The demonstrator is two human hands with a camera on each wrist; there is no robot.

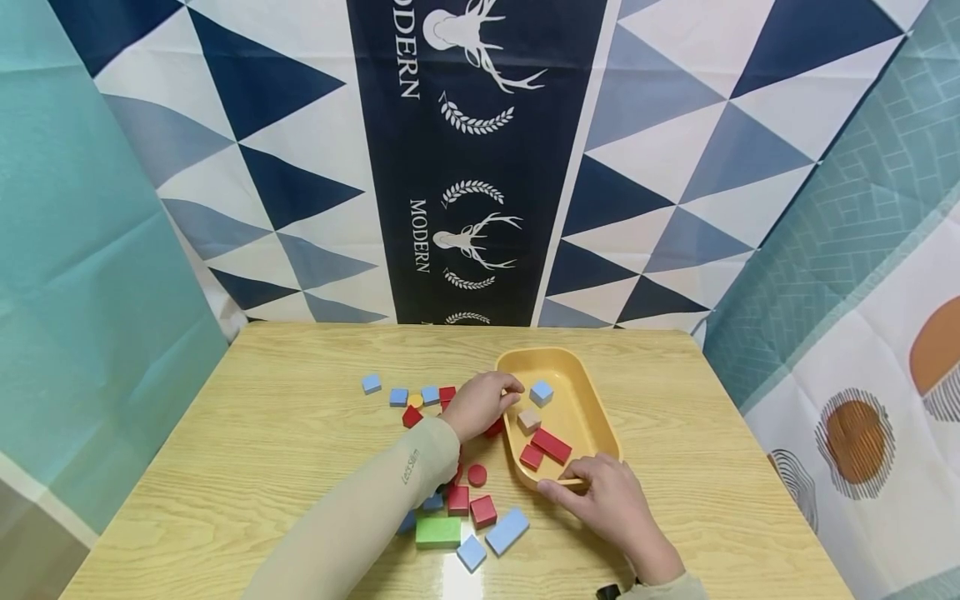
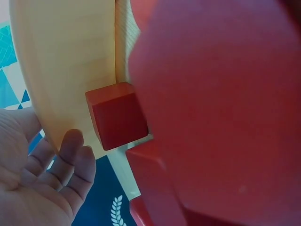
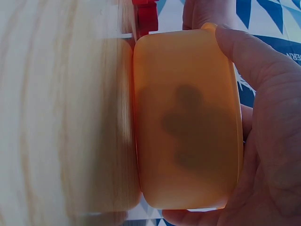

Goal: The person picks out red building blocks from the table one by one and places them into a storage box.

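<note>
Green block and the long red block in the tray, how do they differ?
Besides their colours, the green block lies on the table, while the long red block is inside the tray. In the head view, the green block lies straight across, while the long red block slants. Both are oblong.

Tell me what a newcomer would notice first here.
Probably the yellow tray right of the table's centre, with a few blocks inside and the right hand gripping its near rim. Then loose coloured blocks scattered to its left, and the dark deer-print panel behind the table.
</note>
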